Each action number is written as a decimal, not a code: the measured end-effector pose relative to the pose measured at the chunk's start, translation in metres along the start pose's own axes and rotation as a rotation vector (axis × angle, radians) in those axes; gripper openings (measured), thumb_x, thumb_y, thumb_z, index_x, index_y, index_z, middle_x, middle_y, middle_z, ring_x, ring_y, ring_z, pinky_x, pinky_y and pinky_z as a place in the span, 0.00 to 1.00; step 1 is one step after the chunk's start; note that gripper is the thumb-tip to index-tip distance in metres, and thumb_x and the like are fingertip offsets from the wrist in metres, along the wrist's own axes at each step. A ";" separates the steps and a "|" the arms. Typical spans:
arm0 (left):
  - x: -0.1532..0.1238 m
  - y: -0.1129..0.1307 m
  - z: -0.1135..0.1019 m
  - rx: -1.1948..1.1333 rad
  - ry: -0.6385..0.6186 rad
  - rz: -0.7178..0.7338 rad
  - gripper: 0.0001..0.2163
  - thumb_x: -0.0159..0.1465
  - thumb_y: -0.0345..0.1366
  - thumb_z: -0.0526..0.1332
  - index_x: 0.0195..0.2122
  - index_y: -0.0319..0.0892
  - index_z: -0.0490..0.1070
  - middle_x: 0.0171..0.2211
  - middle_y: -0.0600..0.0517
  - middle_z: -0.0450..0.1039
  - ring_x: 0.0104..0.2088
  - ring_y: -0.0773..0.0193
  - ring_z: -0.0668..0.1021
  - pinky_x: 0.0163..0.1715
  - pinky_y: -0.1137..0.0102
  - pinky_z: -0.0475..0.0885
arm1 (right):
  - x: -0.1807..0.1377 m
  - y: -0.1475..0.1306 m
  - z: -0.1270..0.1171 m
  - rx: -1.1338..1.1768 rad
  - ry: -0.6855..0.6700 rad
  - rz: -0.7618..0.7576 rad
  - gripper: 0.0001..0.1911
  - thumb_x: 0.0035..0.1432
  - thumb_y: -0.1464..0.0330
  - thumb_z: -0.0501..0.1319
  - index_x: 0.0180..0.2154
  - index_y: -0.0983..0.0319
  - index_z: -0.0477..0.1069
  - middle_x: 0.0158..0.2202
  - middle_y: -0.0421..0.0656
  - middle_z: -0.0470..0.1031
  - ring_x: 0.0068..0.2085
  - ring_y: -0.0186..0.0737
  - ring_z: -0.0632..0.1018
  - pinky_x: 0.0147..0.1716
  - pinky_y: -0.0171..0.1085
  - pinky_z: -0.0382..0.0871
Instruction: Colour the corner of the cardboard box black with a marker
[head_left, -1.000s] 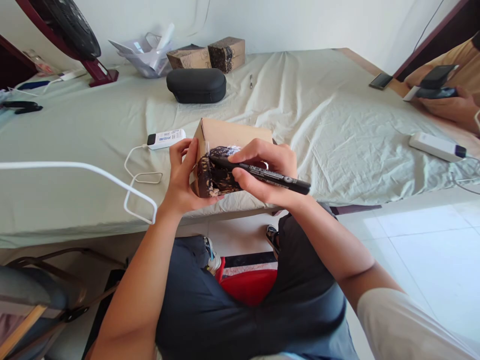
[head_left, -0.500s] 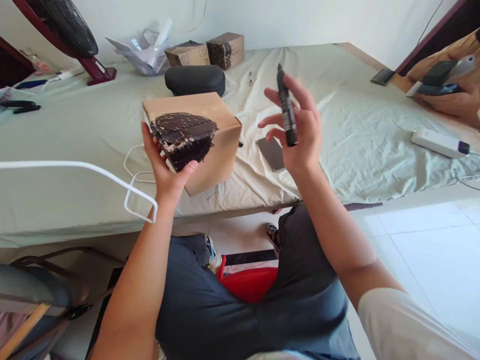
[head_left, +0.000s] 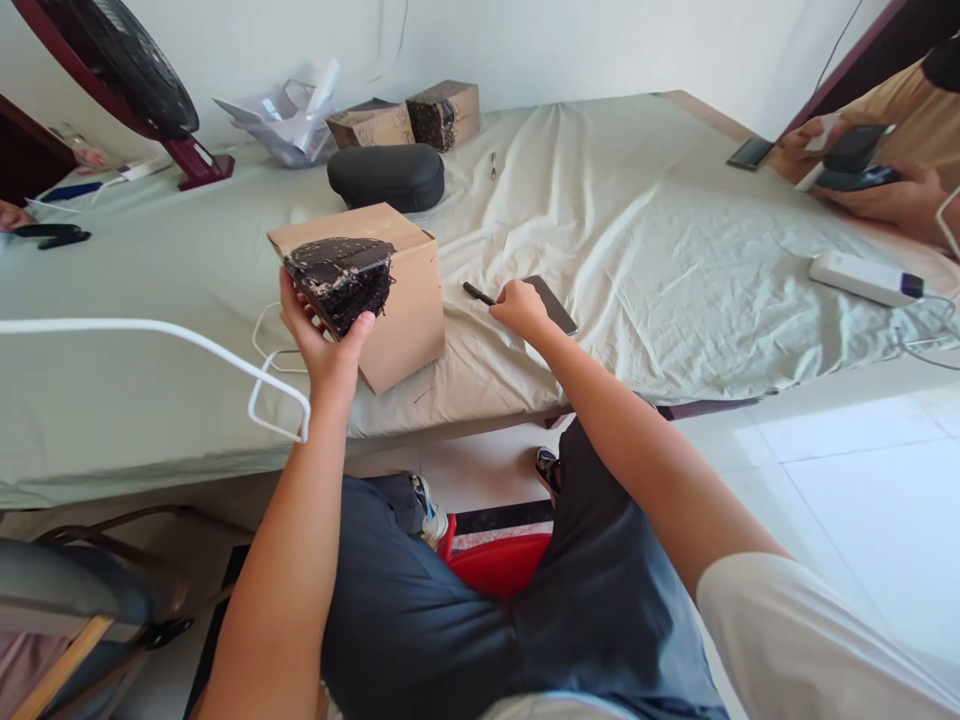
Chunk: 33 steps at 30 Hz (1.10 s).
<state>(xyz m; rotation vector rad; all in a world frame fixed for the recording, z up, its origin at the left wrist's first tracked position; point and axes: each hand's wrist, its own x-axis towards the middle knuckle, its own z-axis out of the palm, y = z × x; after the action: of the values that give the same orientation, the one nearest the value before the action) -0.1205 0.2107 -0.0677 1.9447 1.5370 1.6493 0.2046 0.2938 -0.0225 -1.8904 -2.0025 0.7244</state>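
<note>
My left hand (head_left: 322, 335) grips a brown cardboard box (head_left: 409, 300) from below and holds it tilted just above the bed edge. One corner of the box is covered by a label blacked out with ink (head_left: 341, 275). My right hand (head_left: 519, 305) rests low on the pale green sheet (head_left: 637, 240), fingers closed round a black marker (head_left: 478, 294) whose end pokes out to the left and lies on the sheet. A dark phone (head_left: 556, 304) lies flat right beside that hand.
A black zip case (head_left: 386, 177), two more cardboard boxes (head_left: 409, 117), a crumpled plastic bag (head_left: 281, 112) and a fan (head_left: 142, 70) stand at the back. A white power bank (head_left: 862, 277) lies right. Another person's hands (head_left: 881, 190) hold a phone far right. A white cable (head_left: 274, 355) loops near the box.
The marker left the box's label, was lifted upright, then came down to the sheet by the phone. My left hand turned the box and raised it to the left.
</note>
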 end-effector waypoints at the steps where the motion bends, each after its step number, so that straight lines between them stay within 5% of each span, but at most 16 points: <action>1: 0.001 0.002 0.002 -0.015 0.055 -0.034 0.56 0.62 0.68 0.68 0.78 0.57 0.34 0.74 0.44 0.48 0.74 0.38 0.60 0.64 0.42 0.68 | 0.001 0.000 0.002 -0.012 -0.010 0.012 0.11 0.60 0.74 0.65 0.45 0.66 0.81 0.52 0.61 0.84 0.52 0.62 0.85 0.50 0.51 0.81; 12: -0.003 0.033 0.009 -0.129 0.207 -0.138 0.63 0.48 0.65 0.78 0.78 0.46 0.51 0.73 0.38 0.60 0.71 0.45 0.68 0.65 0.54 0.74 | 0.013 0.003 0.020 -0.137 -0.022 0.027 0.15 0.63 0.74 0.63 0.50 0.65 0.81 0.55 0.59 0.84 0.55 0.62 0.85 0.50 0.50 0.82; 18: -0.001 0.028 0.006 -0.155 0.200 -0.142 0.57 0.47 0.60 0.81 0.76 0.58 0.57 0.71 0.44 0.62 0.71 0.43 0.70 0.67 0.51 0.75 | 0.019 0.001 0.034 -0.171 0.025 -0.042 0.16 0.67 0.73 0.61 0.52 0.64 0.83 0.57 0.58 0.84 0.57 0.61 0.84 0.51 0.49 0.80; 24: -0.004 0.024 0.000 -0.159 0.202 -0.134 0.55 0.49 0.61 0.80 0.76 0.62 0.59 0.71 0.45 0.63 0.71 0.42 0.71 0.68 0.50 0.75 | 0.023 0.003 0.043 -0.173 0.069 -0.090 0.17 0.70 0.68 0.61 0.55 0.61 0.84 0.58 0.54 0.84 0.58 0.58 0.83 0.52 0.46 0.79; 33: -0.007 0.017 -0.002 -0.131 0.221 -0.147 0.60 0.46 0.66 0.78 0.78 0.56 0.55 0.69 0.41 0.64 0.69 0.40 0.72 0.65 0.51 0.74 | 0.024 0.004 0.055 -0.173 0.160 -0.166 0.22 0.77 0.62 0.55 0.62 0.60 0.80 0.60 0.53 0.82 0.63 0.56 0.78 0.57 0.46 0.75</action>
<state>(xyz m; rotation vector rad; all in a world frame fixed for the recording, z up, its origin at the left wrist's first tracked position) -0.1112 0.1970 -0.0597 1.5903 1.5590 1.8989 0.1762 0.3086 -0.0735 -1.7816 -2.1449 0.3552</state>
